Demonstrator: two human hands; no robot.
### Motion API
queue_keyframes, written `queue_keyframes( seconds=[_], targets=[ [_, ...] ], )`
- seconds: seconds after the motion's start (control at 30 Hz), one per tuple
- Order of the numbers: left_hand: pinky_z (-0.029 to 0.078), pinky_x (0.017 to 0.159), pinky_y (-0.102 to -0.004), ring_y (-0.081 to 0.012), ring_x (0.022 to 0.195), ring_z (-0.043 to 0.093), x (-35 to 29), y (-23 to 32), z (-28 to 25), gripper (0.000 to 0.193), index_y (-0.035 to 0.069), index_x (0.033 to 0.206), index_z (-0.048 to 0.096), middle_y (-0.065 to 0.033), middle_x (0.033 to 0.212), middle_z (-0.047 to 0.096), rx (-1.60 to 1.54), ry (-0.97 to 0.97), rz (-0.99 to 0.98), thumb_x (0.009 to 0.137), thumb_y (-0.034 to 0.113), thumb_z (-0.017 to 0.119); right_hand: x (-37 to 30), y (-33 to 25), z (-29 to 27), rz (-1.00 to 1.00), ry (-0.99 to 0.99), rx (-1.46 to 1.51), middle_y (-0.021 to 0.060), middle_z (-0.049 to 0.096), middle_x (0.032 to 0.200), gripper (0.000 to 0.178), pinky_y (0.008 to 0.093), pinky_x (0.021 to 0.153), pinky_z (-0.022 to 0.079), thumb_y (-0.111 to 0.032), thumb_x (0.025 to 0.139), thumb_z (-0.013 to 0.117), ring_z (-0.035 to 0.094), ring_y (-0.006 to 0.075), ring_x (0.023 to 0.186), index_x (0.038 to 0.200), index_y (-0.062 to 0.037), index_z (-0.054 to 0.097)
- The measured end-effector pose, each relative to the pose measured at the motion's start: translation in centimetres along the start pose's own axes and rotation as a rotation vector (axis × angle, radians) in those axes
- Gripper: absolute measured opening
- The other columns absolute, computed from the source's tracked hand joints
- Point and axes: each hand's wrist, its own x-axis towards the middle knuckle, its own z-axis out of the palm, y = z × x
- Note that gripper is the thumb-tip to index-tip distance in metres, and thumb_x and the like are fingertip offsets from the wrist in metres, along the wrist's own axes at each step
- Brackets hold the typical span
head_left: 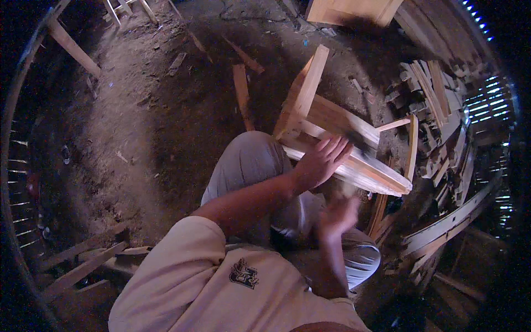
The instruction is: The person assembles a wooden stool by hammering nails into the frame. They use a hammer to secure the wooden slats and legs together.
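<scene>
A pale wooden frame (368, 169), shaped like part of a chair or stool, rests tilted against my knees. My left hand (323, 160) is closed over its near rail, fingers lying across the top edge. One leg (312, 80) of the frame points up and away; a thinner piece (412, 146) stands out at the right. Below the rail, my right hand (338, 217) is a closed fist, smeared by motion. It grips what looks like a hammer (360, 143), whose dark head blurs across the frame just right of my left fingers. The handle is mostly hidden behind the rail.
Loose wood strips (241, 94) lie on the dirt floor (121, 127) ahead. Offcuts and boards (437, 99) are piled at the right, near a slatted wall. A large wooden panel (354, 11) stands at the far side. More planks (83, 271) lie at the lower left.
</scene>
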Motion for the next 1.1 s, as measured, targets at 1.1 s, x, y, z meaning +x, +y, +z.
queue_keyframes(
  seconds=[1.1],
  targets=[
    [0.034,0.119,-0.0426,-0.0249,0.135,0.051,0.3,0.1,-2.1,0.059,0.003,0.148,0.05,-0.0116,0.144,0.058,-0.006,0.062,-0.027,0.095,0.028,0.05,2.9,-1.1,0.1,0.027,-0.558,-0.295,0.026,0.071,0.108,0.027,0.0493,0.073,0.056,-0.009,0.101,0.058,0.073,0.0391,0.088,0.123,0.0041,0.065]
  ],
)
